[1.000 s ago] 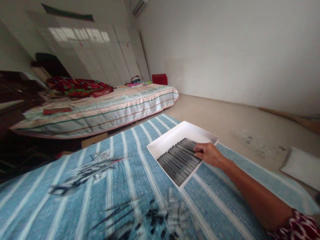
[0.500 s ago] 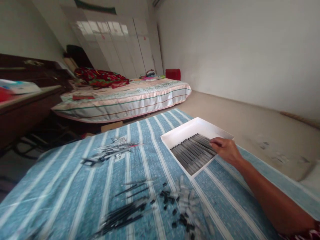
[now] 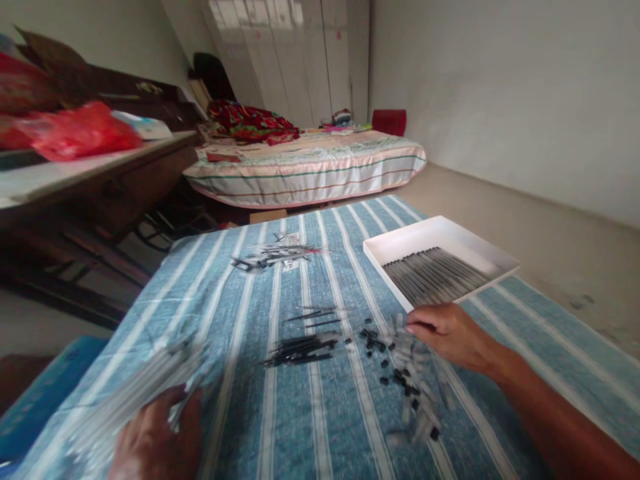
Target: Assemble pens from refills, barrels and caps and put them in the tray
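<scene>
At the lower left my left hand [image 3: 156, 437] lies by a bundle of clear pen barrels [image 3: 135, 387]. Its thumb and forefinger close round a clear barrel [image 3: 181, 405], blurred by motion. My right hand [image 3: 453, 337] is over the far edge of a heap of clear pen caps [image 3: 425, 417], just in front of the white box. Its fingertips are pressed together; anything between them is hidden. Small black plugs [image 3: 400, 379] lie among the caps. The white box [image 3: 383, 257] holds a row of dark pens [image 3: 435, 273]. Several black refills [image 3: 303, 348] lie mid-table.
A blue striped cloth [image 3: 240, 420] covers the table. Further back is a pile of thin dark and clear pieces [image 3: 275, 257] on paper. A desk with a red plastic bag [image 3: 85, 130] stands left, a blue stool [image 3: 50, 393] below it, and a bed [image 3: 310, 167] behind.
My right hand has left the pens in the box and come nearer, to the caps. My left hand has come into view at the barrels. The view has swung left and down.
</scene>
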Demonstrator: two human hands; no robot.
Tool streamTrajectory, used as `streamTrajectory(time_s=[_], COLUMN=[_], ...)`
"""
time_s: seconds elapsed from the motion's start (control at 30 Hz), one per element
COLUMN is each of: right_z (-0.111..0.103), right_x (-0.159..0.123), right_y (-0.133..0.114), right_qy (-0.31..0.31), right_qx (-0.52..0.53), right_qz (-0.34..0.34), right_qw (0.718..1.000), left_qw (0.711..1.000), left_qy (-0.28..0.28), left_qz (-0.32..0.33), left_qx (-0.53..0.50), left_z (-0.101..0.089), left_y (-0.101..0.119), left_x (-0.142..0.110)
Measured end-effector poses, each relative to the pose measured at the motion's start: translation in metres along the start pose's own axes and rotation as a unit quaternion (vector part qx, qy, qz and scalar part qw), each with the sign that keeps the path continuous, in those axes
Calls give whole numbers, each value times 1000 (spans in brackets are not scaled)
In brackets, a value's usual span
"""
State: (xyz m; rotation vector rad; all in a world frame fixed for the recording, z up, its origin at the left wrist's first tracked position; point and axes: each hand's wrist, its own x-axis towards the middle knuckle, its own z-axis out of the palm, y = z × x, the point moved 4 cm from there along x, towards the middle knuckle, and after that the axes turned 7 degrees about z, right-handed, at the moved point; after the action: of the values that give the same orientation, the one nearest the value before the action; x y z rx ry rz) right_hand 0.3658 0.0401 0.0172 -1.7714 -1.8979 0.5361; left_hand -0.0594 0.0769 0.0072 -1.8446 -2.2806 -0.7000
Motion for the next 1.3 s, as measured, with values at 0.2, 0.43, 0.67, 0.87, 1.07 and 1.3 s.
streamTrajectory(time_s=[0.2,0.43,0.67,0.87,1.07,1.3], right_z=[36,72,98,87,84,89], right_x=[7,23,25,29,30,24], right_y=[-37,-84,-96,-70,-62,-73], right_qy=[-81,-125,-148,-100,-101,-99], right_qx=[-48,-159,-249,-237,-247,-261], right_qz=[-42,-29,-21,16,22,1], right_qw=[995,979,957,966,964,960], left_qw=[996,896,747,715,705,696], left_qy=[-46,-130,-266,-289,-335,-378], left_qz=[9,-82,-176,-191,-173,-154], left_qx=[-77,-417,-584,-607,-601,-590], left_z=[-15,-4,1,3,8,16], left_y=[31,53,65,68,73,77], left_x=[-25,-46,-63,-67,-73,-80])
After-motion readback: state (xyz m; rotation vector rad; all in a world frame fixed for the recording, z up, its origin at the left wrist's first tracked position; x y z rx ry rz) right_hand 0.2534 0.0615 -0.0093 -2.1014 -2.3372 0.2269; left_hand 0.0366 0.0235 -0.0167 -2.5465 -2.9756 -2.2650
